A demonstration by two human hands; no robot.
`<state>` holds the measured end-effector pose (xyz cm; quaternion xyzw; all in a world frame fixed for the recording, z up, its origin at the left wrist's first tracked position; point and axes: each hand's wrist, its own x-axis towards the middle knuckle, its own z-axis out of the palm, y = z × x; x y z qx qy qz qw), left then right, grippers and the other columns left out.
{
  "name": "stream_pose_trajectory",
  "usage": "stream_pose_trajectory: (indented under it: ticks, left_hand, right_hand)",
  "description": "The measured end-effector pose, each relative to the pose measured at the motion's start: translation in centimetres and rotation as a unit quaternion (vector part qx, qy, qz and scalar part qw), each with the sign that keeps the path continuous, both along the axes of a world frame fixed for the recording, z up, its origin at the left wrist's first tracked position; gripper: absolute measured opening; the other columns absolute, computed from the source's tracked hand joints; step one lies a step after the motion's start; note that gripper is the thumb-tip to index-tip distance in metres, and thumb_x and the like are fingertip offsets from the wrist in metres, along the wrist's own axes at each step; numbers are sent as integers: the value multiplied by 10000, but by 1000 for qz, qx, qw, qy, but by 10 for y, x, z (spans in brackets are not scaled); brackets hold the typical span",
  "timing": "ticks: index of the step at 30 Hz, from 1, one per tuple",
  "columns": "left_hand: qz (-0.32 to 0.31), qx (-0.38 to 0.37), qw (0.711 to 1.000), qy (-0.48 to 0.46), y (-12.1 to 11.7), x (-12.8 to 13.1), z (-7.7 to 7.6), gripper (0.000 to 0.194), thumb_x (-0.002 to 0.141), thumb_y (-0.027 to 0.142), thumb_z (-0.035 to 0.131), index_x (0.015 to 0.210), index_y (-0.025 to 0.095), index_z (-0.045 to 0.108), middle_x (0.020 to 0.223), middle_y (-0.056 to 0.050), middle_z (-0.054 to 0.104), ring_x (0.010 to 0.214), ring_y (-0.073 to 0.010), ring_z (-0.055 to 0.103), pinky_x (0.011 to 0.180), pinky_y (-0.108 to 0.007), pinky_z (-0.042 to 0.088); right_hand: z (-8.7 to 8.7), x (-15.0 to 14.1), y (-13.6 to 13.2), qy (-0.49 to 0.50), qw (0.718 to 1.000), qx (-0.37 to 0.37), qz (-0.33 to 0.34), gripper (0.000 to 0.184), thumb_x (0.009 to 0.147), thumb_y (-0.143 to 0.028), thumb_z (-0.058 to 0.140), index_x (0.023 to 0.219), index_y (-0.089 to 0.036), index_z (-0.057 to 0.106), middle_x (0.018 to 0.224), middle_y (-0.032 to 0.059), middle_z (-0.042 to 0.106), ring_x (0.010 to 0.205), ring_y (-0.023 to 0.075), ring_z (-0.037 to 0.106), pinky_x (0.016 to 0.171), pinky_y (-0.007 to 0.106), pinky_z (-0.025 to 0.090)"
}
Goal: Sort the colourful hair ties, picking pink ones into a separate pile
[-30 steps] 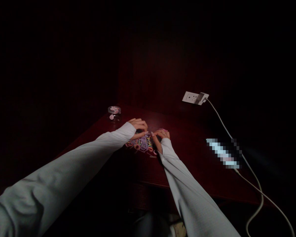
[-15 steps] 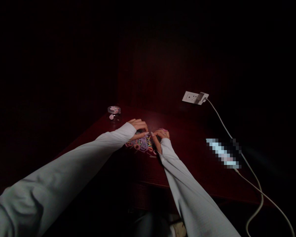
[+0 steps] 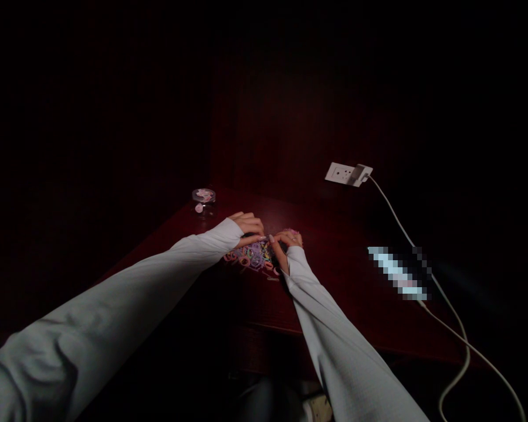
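Small colourful hair ties [image 3: 256,258] lie in a heap on the dark red table, with several more at its near edge. My left hand [image 3: 249,228] is over the far left of the heap, its thumb and fingers bent together in a pinch. Close against its fingertips, my right hand [image 3: 286,241] pinches from the right side. Whatever sits between the two sets of fingertips is too small and dark to make out. A small pale clip-like piece [image 3: 273,279] lies just in front of the heap.
A clear round jar [image 3: 203,202] with pinkish pieces stands at the table's back left. On the right lies a pixelated bright device [image 3: 398,274] with a white cable [image 3: 464,337]. A wall socket [image 3: 341,173] with a plugged charger is behind the red table [image 3: 343,293].
Almost nothing differs. Both hands stay at the heap with their fingertips together, apart from very slight finger shifts.
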<state>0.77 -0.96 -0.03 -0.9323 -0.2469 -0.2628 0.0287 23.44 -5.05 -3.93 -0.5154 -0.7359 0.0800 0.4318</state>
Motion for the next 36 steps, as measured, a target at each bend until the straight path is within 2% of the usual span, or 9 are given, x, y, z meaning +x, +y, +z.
stream_pose_trajectory:
  ticks: [7,14,21,31,36]
  left_hand:
    - [7,8,1000,0,7,3,-7,298,1121,380,507,1033,238,754,1082,-25,771,1022,-199,630,873,-333,382]
    - [22,18,1000,-6,15,8,-16,324,1100,392,517,952,223,750,1015,-27,769,959,-194,622,852,-335,376]
    - [36,10,999,-4,21,12,-24,277,1063,354,565,891,215,731,990,-21,768,939,-194,615,831,-335,356]
    - [26,3,999,-28,8,4,-9,317,1084,343,502,912,200,727,1021,-33,776,947,-184,625,832,-327,365]
    - [28,-12,999,-30,3,1,-3,342,1100,341,462,953,201,737,1070,-43,775,981,-191,626,866,-334,388]
  right_hand:
    - [3,-2,-2,-8,1000,-8,-8,413,1037,-504,553,758,-256,729,974,65,747,1027,261,594,1010,420,408]
    - [-3,0,2,-20,1000,5,0,383,1038,-471,539,773,-257,714,976,66,744,1024,267,587,1014,434,409]
    - [-6,2,7,-12,999,26,-14,293,971,-398,603,741,-255,715,1066,76,709,1049,277,567,1023,458,417]
    - [4,-1,3,29,996,19,-78,257,903,-330,594,669,-262,674,1055,89,685,1041,295,550,960,461,438]
    - [3,8,7,49,992,38,-113,234,872,-344,590,664,-253,647,1051,100,673,984,290,528,910,452,428]
